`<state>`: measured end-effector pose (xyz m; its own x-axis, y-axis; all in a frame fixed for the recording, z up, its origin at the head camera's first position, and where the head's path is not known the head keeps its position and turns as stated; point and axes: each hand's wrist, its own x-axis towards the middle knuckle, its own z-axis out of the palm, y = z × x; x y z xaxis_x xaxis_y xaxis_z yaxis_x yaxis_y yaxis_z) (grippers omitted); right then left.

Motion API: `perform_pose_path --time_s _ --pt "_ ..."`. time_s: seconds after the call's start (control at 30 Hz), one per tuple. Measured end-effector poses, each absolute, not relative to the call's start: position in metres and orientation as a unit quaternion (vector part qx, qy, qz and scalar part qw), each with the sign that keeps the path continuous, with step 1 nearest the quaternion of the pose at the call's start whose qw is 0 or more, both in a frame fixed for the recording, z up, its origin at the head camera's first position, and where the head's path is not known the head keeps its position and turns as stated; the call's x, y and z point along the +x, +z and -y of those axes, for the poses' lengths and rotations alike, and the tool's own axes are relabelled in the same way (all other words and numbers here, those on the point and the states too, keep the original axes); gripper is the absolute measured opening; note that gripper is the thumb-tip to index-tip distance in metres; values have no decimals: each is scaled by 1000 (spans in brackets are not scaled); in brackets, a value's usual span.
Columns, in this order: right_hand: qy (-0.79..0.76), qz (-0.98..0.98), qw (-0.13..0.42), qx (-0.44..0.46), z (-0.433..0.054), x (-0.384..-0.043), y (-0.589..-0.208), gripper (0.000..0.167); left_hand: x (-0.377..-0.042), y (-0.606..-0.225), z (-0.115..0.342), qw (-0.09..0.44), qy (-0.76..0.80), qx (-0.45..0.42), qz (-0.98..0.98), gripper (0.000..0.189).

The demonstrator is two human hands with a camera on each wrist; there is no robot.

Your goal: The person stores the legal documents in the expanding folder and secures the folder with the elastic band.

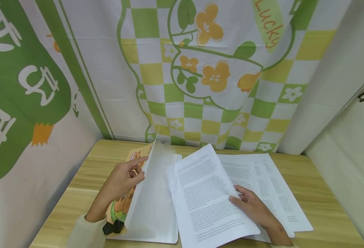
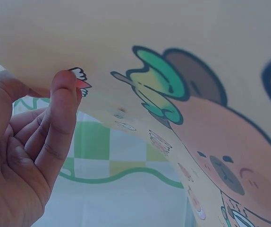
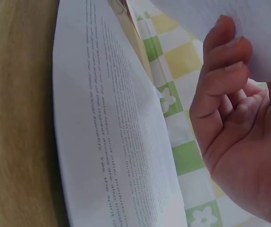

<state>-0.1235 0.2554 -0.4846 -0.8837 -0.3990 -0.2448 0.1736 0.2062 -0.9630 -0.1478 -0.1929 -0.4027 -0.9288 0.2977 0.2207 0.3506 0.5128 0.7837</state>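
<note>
A folder [image 1: 159, 206] with a pale inside lies on the left of the table, its front cover raised and tilted. Cartoon animals on tan [image 2: 230, 151] decorate the outside of that cover. My left hand [image 1: 124, 177] is at the cover's outer face, index finger stretched to its edge and the other fingers bent. In my right hand [image 1: 250, 206] is a small stack of printed sheets [image 1: 206, 199], pinched at the right edge with the thumb on top and fingers beneath. The sheets tilt, their left edge close beside the folder.
More printed papers [image 1: 281, 193] lie spread on the wooden table [image 1: 321, 203] to the right, partly under my right hand. A green-and-yellow checked cloth [image 1: 219, 117] hangs along the back edge, and pale cloths hang on both sides.
</note>
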Motion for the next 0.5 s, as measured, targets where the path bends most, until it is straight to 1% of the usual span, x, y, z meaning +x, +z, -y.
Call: perform_pose_path --time_s 0.17,0.37,0.5 --pt "-623 -736 246 -94 -254 -124 -487 68 -148 -403 193 29 -458 -188 868 49" --pt "-616 -746 237 -93 -246 -130 -491 64 -149 -405 194 34 -455 -193 868 49" --pt "-626 -740 230 -86 -238 -135 -492 64 -149 -407 195 35 -457 -194 867 49"
